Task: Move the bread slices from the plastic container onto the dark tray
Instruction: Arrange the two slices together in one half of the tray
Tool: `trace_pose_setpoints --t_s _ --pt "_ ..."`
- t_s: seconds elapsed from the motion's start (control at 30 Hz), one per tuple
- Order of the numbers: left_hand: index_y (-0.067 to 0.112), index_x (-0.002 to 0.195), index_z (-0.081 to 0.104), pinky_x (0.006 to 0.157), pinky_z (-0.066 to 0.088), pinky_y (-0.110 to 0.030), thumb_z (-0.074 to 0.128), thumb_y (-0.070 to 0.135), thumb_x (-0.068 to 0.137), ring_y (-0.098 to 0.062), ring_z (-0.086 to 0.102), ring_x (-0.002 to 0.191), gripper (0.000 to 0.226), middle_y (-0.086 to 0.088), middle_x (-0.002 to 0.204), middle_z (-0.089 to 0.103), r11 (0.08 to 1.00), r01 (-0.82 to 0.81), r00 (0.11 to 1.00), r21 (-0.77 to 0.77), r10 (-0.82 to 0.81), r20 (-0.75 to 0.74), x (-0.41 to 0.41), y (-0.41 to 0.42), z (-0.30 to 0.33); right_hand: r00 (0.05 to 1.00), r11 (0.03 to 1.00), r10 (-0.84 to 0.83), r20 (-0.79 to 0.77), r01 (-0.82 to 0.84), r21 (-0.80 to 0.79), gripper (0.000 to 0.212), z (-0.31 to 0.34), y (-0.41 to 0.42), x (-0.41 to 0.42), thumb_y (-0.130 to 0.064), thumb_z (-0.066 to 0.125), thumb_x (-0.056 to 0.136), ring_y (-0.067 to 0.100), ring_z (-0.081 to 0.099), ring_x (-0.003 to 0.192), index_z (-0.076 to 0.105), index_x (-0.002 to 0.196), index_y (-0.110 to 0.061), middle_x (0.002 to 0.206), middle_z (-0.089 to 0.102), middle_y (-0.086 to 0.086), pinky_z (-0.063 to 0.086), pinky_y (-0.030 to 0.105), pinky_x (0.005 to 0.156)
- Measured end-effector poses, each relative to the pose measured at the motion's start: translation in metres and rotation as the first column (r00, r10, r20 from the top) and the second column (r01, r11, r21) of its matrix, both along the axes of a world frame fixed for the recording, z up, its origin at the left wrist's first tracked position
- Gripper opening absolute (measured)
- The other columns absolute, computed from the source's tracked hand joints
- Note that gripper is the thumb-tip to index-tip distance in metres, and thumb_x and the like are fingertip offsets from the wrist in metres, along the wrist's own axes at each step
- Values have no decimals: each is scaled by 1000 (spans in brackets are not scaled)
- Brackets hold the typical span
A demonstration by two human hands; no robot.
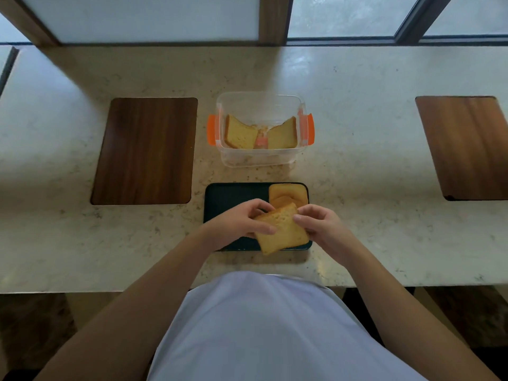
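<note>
A clear plastic container (261, 158) with orange clips stands mid-counter. Inside it, one bread slice (239, 132) leans on the left wall and another bread slice (283, 134) leans on the right. Nearer to me lies the dark tray (233, 198), with a bread slice (287, 196) lying flat in its far right corner. Both hands hold one more bread slice (281, 233) tilted just above the tray's near right part. My left hand (242, 220) grips its left edge and my right hand (321, 225) pinches its right edge.
The pale stone counter (357, 149) carries a dark wooden board (145, 151) at the left and a second wooden board (464, 148) at the right. Frosted window panes run along the far edge. The counter's near edge is against my body.
</note>
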State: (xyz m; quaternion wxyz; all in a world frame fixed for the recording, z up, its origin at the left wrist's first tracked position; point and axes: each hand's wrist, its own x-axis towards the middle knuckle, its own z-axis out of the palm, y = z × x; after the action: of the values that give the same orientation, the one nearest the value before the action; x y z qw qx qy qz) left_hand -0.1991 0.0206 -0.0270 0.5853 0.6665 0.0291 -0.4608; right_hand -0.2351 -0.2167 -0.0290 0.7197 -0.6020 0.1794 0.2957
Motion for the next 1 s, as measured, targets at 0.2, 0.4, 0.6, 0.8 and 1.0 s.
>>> trace_pose_setpoints --t_s 0.2,0.4,0.6,0.8,1.0 --pt "14 124 59 85 60 -38 88 20 70 -25 73 103 61 -14 123 65 930 -366 908 -33 349 -234 -11 -6 -24 994 994 -102 -26 102 34 21 -5 -6 -5 -20 78 86 21 67 86 66 99 -8 97 70 9 57 34 75" --pt "4 116 61 86 61 -38 74 2 85 -28 73 99 34 -19 114 70 854 -506 821 121 519 -238 -20 -20 -37 981 929 -151 -123 99 -357 38 -24 -2 -12 -41 74 89 21 64 107 64 113 -13 116 66 6 57 48 93" --pt "0 117 66 93 58 -40 64 7 90 -28 71 101 28 -18 111 72 846 -479 825 234 524 -209 -20 -35 -37 973 893 -164 -163 76 -443 35 -34 -2 -21 -41 69 91 15 59 98 60 114 -17 111 62 0 55 48 97" --pt "4 115 67 88 58 -37 61 15 93 -25 69 100 24 -13 112 71 827 -479 816 295 543 -196 -17 -41 -40 984 842 -119 -130 31 -539 32 -35 3 -19 -38 66 91 11 59 93 60 115 -18 104 62 -5 57 48 92" --pt "2 112 69 85 59 -35 60 17 94 -29 69 104 25 -17 114 71 796 -517 785 315 587 -197 -9 -44 -45 992 824 -61 -107 -10 -566 43 -34 6 -13 -35 64 93 7 56 93 56 130 -14 110 60 -4 53 37 84"
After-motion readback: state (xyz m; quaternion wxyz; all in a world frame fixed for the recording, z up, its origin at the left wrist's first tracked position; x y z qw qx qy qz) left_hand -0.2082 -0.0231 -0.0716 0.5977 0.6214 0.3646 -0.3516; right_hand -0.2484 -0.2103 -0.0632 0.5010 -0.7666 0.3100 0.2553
